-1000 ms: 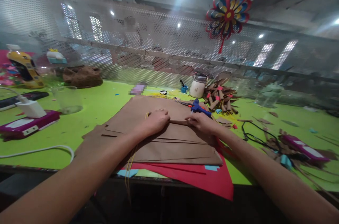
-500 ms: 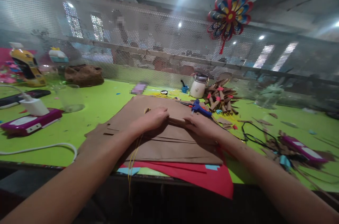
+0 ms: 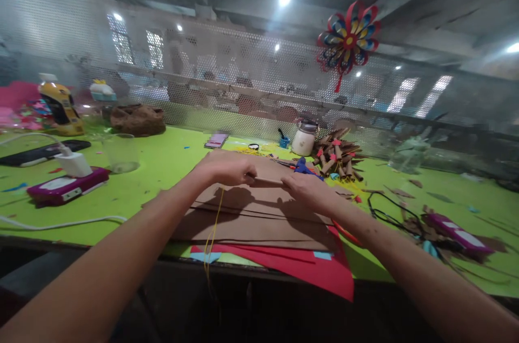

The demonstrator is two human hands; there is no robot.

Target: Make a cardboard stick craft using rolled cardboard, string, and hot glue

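Note:
Between my two hands runs a thin rolled tube of brown paper [image 3: 267, 183], held roughly level above the stack. My left hand [image 3: 233, 171] is closed on its left end, and my right hand [image 3: 306, 189] grips the right end. Yellow string [image 3: 214, 224] hangs down below my left hand and past the table's front edge. Beneath both hands lies a stack of brown paper sheets [image 3: 243, 229], with red paper [image 3: 320, 272] under it. A blue glue gun [image 3: 304, 166] rests just beyond my right hand, partly hidden by it.
Rolled brown tubes with red bits [image 3: 338, 156] are piled behind, near a white jar [image 3: 304, 137]. Purple power strips [image 3: 67, 186] sit at left and right. A clear plastic cup [image 3: 120, 153] stands at left. A black cable [image 3: 385, 213] curls on the green table [image 3: 170, 159].
The camera view has shifted slightly. My left hand is now bent more at the wrist, and the yellow string hangs farther right. Both hands still hold the paper tube.

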